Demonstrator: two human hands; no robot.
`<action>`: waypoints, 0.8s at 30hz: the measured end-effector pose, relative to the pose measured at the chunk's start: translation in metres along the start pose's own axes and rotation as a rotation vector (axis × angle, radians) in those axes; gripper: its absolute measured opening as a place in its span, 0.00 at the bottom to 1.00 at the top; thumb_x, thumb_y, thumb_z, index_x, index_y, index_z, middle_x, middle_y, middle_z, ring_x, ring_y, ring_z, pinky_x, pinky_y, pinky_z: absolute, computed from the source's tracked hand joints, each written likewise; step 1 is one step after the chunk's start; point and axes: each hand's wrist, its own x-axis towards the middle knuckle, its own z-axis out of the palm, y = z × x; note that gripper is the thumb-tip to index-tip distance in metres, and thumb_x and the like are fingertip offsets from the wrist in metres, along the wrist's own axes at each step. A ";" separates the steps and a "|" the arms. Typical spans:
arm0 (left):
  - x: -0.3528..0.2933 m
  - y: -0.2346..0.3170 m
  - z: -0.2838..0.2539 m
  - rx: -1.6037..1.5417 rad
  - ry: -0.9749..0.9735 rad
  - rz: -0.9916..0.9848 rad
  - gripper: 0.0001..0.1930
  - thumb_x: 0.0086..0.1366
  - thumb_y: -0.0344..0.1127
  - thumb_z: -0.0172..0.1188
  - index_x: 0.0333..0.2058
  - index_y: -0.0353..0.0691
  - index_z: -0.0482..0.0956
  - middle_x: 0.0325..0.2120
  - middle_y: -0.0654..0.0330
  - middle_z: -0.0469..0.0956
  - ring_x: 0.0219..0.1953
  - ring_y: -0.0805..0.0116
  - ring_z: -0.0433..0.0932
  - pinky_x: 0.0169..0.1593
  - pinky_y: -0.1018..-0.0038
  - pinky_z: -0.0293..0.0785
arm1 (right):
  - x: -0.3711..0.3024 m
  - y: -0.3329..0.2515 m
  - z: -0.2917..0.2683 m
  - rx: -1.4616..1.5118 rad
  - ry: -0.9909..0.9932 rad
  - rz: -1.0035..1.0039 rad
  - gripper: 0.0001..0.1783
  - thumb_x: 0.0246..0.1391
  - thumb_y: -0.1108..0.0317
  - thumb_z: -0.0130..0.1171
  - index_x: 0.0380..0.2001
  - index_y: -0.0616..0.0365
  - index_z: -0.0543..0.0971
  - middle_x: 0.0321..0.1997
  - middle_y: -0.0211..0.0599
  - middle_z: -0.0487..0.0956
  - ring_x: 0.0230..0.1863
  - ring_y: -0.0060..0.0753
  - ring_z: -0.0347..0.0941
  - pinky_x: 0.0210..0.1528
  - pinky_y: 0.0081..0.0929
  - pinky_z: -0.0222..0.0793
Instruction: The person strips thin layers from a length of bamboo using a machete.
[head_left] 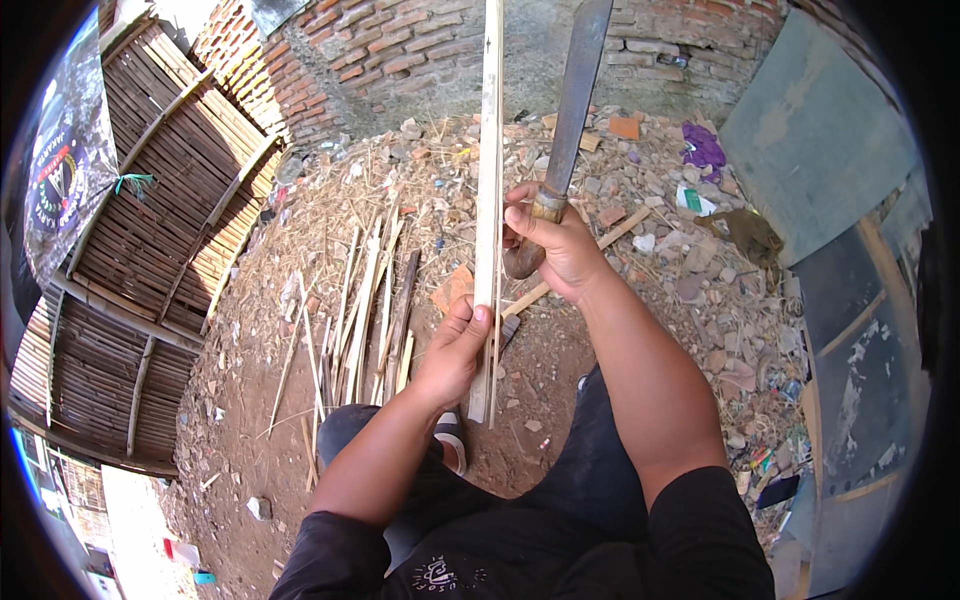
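My left hand [455,350] is closed round the lower part of a long, pale wooden strip [488,170], which stands nearly upright in front of me. A thinner sliver [496,375] runs along its right side; whether it is joined to the strip I cannot tell. In my right hand [562,245] is a machete [577,95], gripped by its curved wooden handle, with the dark blade pointing up and away. The fingertips of that hand are close to the strip's right edge; I cannot tell if they touch it.
Several split strips [365,310] lie on the dirt to the left. Rubble and litter [690,270] cover the ground, with a purple cloth [703,150] at the far right. A brick wall [400,55], bamboo panels [180,130] and a grey board [820,135] stand around.
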 end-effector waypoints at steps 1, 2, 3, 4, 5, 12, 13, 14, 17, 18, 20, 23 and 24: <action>-0.001 0.005 -0.004 0.001 0.052 0.037 0.13 0.79 0.50 0.51 0.42 0.49 0.72 0.27 0.67 0.70 0.27 0.75 0.68 0.32 0.77 0.65 | 0.000 -0.003 0.000 -0.069 0.020 0.014 0.17 0.62 0.68 0.67 0.51 0.56 0.74 0.46 0.38 0.83 0.45 0.34 0.83 0.50 0.36 0.76; -0.002 0.012 -0.009 0.056 0.136 0.040 0.12 0.79 0.50 0.51 0.40 0.50 0.72 0.25 0.70 0.70 0.26 0.78 0.67 0.30 0.80 0.64 | 0.001 -0.003 -0.004 -0.183 0.063 0.011 0.16 0.62 0.64 0.68 0.49 0.56 0.76 0.47 0.40 0.83 0.45 0.34 0.82 0.48 0.37 0.76; 0.001 0.017 -0.012 0.148 0.231 0.067 0.12 0.80 0.48 0.50 0.39 0.50 0.71 0.23 0.71 0.68 0.24 0.81 0.64 0.27 0.81 0.61 | 0.003 -0.005 -0.013 -0.334 0.108 0.003 0.16 0.62 0.62 0.68 0.48 0.56 0.77 0.47 0.40 0.84 0.45 0.34 0.82 0.48 0.37 0.76; 0.001 0.020 -0.025 0.188 0.228 0.083 0.12 0.80 0.48 0.50 0.38 0.49 0.71 0.23 0.72 0.67 0.23 0.81 0.63 0.26 0.81 0.60 | 0.005 -0.006 -0.022 -0.479 0.147 -0.004 0.16 0.62 0.60 0.68 0.47 0.56 0.78 0.47 0.40 0.84 0.45 0.33 0.82 0.48 0.37 0.76; 0.001 0.022 -0.042 0.229 0.225 0.099 0.12 0.80 0.47 0.49 0.38 0.49 0.71 0.22 0.72 0.66 0.22 0.81 0.62 0.25 0.81 0.59 | 0.006 -0.007 -0.031 -0.623 0.185 -0.012 0.17 0.62 0.58 0.69 0.46 0.56 0.79 0.47 0.40 0.84 0.44 0.33 0.82 0.47 0.37 0.76; -0.015 0.036 -0.079 0.373 0.434 0.289 0.10 0.78 0.38 0.50 0.39 0.39 0.74 0.22 0.73 0.65 0.22 0.84 0.62 0.25 0.81 0.59 | 0.002 -0.022 -0.042 -1.474 0.218 -0.057 0.27 0.54 0.50 0.73 0.52 0.53 0.82 0.49 0.48 0.85 0.52 0.53 0.82 0.53 0.44 0.75; -0.016 0.035 -0.083 0.417 0.441 0.327 0.09 0.77 0.37 0.51 0.39 0.39 0.74 0.22 0.73 0.65 0.23 0.84 0.62 0.25 0.80 0.59 | 0.002 -0.020 -0.042 -1.492 0.209 -0.059 0.27 0.54 0.50 0.73 0.52 0.53 0.82 0.49 0.48 0.85 0.52 0.52 0.82 0.53 0.44 0.75; -0.016 0.035 -0.087 0.461 0.449 0.364 0.09 0.76 0.37 0.52 0.39 0.39 0.74 0.22 0.72 0.66 0.23 0.83 0.63 0.26 0.80 0.60 | 0.002 -0.018 -0.041 -1.510 0.200 -0.060 0.27 0.54 0.50 0.74 0.52 0.53 0.82 0.49 0.47 0.85 0.52 0.52 0.82 0.53 0.44 0.75; -0.018 0.027 -0.100 0.394 0.418 0.389 0.08 0.74 0.37 0.52 0.43 0.38 0.73 0.25 0.71 0.67 0.24 0.82 0.62 0.27 0.80 0.59 | 0.003 -0.016 -0.060 -1.563 0.197 -0.128 0.26 0.53 0.51 0.74 0.52 0.52 0.83 0.49 0.45 0.85 0.51 0.51 0.82 0.52 0.44 0.76; -0.021 0.028 -0.102 0.292 0.391 0.368 0.09 0.73 0.37 0.50 0.45 0.40 0.73 0.27 0.70 0.68 0.24 0.82 0.62 0.27 0.81 0.57 | 0.004 -0.015 -0.058 -1.573 0.193 -0.158 0.26 0.53 0.52 0.74 0.51 0.52 0.83 0.49 0.44 0.85 0.51 0.50 0.82 0.52 0.43 0.76; -0.025 0.031 -0.104 0.186 0.384 0.321 0.10 0.70 0.36 0.49 0.47 0.42 0.72 0.29 0.69 0.67 0.25 0.82 0.61 0.28 0.82 0.56 | 0.005 -0.017 -0.055 -1.573 0.217 -0.083 0.25 0.53 0.53 0.74 0.51 0.51 0.83 0.49 0.43 0.85 0.51 0.50 0.82 0.52 0.42 0.76; -0.027 0.030 -0.109 0.177 0.361 0.285 0.10 0.70 0.36 0.49 0.46 0.42 0.72 0.28 0.70 0.67 0.24 0.82 0.61 0.27 0.82 0.56 | 0.003 -0.019 -0.043 -1.628 0.206 -0.035 0.23 0.53 0.55 0.75 0.50 0.50 0.83 0.49 0.42 0.85 0.51 0.50 0.82 0.51 0.42 0.76; -0.027 0.031 -0.112 0.162 0.354 0.326 0.11 0.73 0.36 0.52 0.46 0.35 0.74 0.23 0.70 0.67 0.23 0.82 0.62 0.26 0.79 0.59 | 0.002 -0.019 -0.041 -1.654 0.197 -0.033 0.23 0.52 0.55 0.75 0.50 0.50 0.83 0.49 0.42 0.85 0.51 0.50 0.82 0.51 0.42 0.76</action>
